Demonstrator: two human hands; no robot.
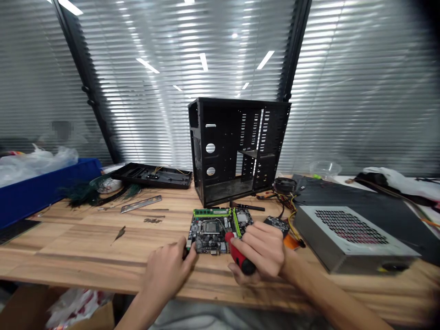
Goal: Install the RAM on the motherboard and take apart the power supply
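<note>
A motherboard (208, 243) with green memory slots and a metal-framed CPU socket (210, 227) lies flat on the wooden table. At its near left corner, my left hand (170, 263) grips the edge between thumb and index finger; a small dark piece shows there, too small to name. My right hand (263, 250) is wrapped round the red and black handle of a screwdriver (236, 251). Its thin shaft slants up and left over the board, near the right side of the socket. Whether the tip touches the board I cannot tell.
Behind the board stands an open black computer case (223, 183). A grey power supply (354, 243) with cables sits at the right. At the left are a black front panel (172, 178), a metal strip (141, 203) and a blue bin (44, 183).
</note>
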